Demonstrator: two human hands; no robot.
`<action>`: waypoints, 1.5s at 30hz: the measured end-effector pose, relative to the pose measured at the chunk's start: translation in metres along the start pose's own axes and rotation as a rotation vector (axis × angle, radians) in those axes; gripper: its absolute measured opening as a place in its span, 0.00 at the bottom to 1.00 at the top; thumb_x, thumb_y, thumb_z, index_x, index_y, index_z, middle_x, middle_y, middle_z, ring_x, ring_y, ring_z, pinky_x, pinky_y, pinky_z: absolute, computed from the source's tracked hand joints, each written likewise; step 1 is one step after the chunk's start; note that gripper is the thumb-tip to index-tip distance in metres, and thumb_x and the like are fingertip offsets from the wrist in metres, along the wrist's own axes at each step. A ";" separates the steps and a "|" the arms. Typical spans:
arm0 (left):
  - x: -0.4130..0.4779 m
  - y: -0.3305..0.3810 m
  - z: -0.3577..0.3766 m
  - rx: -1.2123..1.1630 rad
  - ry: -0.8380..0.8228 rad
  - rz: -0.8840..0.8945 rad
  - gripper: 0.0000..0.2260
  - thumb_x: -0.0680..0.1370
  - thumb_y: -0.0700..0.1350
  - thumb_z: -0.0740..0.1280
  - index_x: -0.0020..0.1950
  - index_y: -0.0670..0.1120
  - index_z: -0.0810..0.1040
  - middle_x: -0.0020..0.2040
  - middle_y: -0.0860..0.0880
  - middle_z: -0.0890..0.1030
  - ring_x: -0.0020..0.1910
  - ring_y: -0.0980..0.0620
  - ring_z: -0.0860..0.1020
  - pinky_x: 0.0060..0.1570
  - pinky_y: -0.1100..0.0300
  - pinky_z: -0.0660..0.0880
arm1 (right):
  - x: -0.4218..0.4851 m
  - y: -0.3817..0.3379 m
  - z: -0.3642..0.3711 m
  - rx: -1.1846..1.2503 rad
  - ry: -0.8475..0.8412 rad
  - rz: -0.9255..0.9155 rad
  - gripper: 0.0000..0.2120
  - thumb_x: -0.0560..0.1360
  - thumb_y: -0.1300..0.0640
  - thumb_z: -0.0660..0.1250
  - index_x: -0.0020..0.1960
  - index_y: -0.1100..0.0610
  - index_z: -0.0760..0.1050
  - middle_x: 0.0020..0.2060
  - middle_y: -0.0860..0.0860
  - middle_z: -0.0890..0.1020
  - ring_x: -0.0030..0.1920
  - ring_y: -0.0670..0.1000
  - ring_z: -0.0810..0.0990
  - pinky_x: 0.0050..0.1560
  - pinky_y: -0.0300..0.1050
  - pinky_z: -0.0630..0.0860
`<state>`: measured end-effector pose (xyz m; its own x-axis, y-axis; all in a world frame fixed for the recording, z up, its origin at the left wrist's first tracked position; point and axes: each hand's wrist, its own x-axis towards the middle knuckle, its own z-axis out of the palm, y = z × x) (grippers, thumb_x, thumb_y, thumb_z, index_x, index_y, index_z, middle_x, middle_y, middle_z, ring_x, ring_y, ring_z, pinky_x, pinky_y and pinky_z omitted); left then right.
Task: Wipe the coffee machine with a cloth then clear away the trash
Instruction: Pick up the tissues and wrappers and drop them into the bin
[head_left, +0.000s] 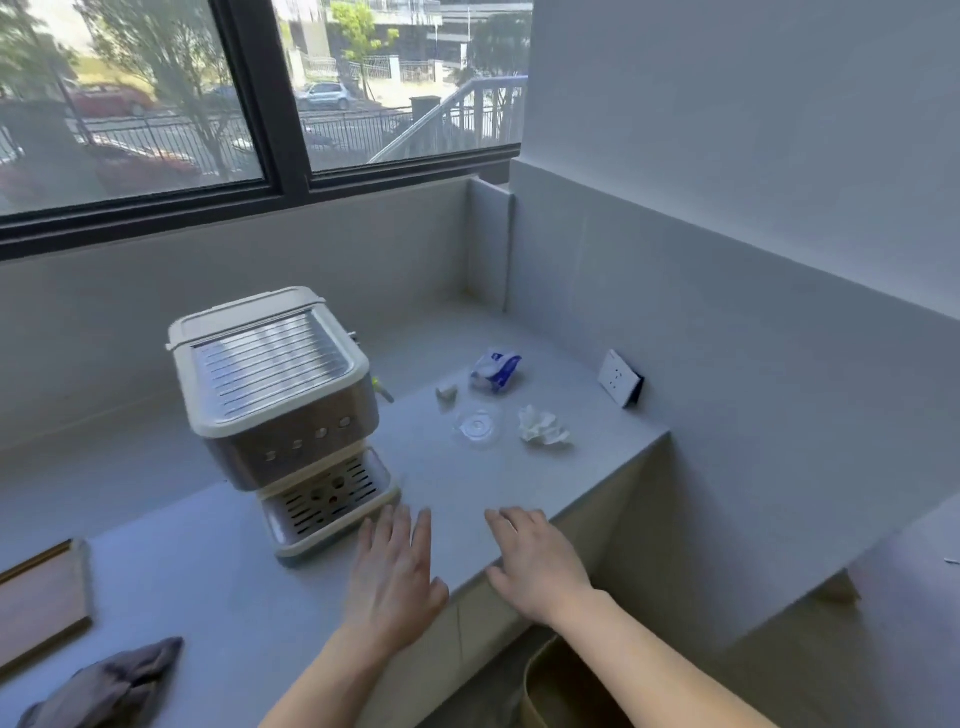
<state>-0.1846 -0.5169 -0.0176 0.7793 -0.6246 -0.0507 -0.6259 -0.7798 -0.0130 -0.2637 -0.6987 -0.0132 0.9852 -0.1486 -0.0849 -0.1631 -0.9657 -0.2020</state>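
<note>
A cream and steel coffee machine stands on the grey counter. A crumpled grey cloth lies at the counter's near left corner. Right of the machine lies trash: a crumpled white tissue, a clear plastic lid, a blue and white wrapper and a small white scrap. My left hand hovers flat just right of the machine's drip tray, fingers straight, holding nothing. My right hand rests near the counter's front edge, fingers loosely bent, empty.
A bin stands on the floor below the counter's front edge. A wooden board lies at the left. A white wall socket sits on the right wall. A window runs behind the counter.
</note>
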 end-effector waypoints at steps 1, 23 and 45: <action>0.009 0.012 -0.001 0.009 0.000 -0.007 0.37 0.74 0.58 0.58 0.80 0.46 0.52 0.79 0.42 0.59 0.77 0.42 0.56 0.76 0.44 0.51 | 0.002 0.015 -0.004 -0.006 0.006 -0.008 0.31 0.77 0.48 0.60 0.77 0.54 0.56 0.71 0.52 0.67 0.68 0.57 0.67 0.69 0.50 0.65; 0.233 0.044 0.003 0.005 -0.129 0.013 0.30 0.75 0.50 0.63 0.76 0.46 0.59 0.67 0.44 0.69 0.64 0.41 0.68 0.61 0.51 0.68 | 0.163 0.151 -0.031 -0.084 -0.043 0.113 0.24 0.78 0.49 0.61 0.73 0.52 0.62 0.68 0.54 0.69 0.62 0.58 0.70 0.54 0.51 0.74; 0.282 0.026 0.031 -0.152 -0.221 0.011 0.32 0.67 0.58 0.67 0.69 0.50 0.64 0.57 0.47 0.70 0.55 0.45 0.70 0.46 0.53 0.73 | 0.204 0.156 0.013 0.070 -0.013 0.199 0.09 0.79 0.58 0.59 0.56 0.54 0.75 0.56 0.52 0.74 0.53 0.56 0.69 0.37 0.46 0.68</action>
<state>0.0175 -0.7117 -0.0636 0.7361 -0.6220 -0.2672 -0.6095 -0.7806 0.1381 -0.0893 -0.8774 -0.0743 0.9326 -0.3319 -0.1419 -0.3581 -0.9004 -0.2470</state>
